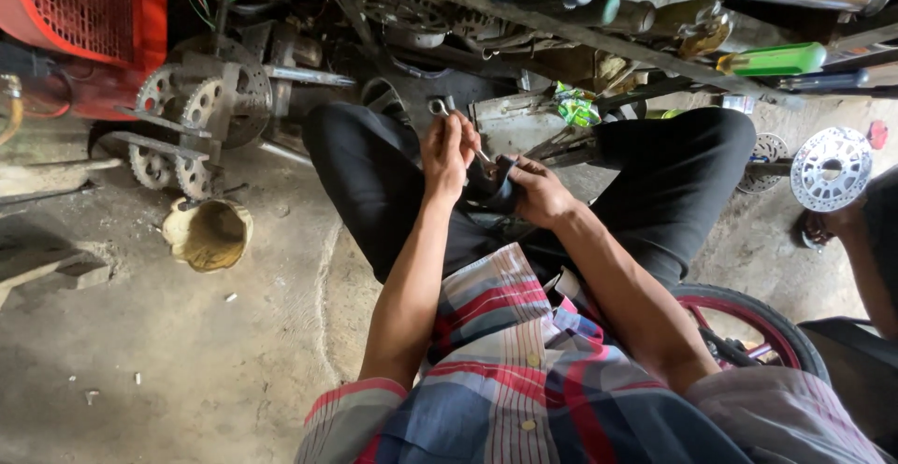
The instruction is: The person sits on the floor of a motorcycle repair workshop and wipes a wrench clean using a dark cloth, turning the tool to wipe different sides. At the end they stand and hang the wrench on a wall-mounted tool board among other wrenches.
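Over the plaid shirt [524, 370], between the knees, the right hand [543, 193] is clamping a dark part [493, 186] steady while the left hand [447, 151] is pinching a spanner [440, 107] upright, working on it.

Plaid red-blue-white shirt [524, 370], black trousers [374, 183], green bottle [772, 59], red crate [89, 1].
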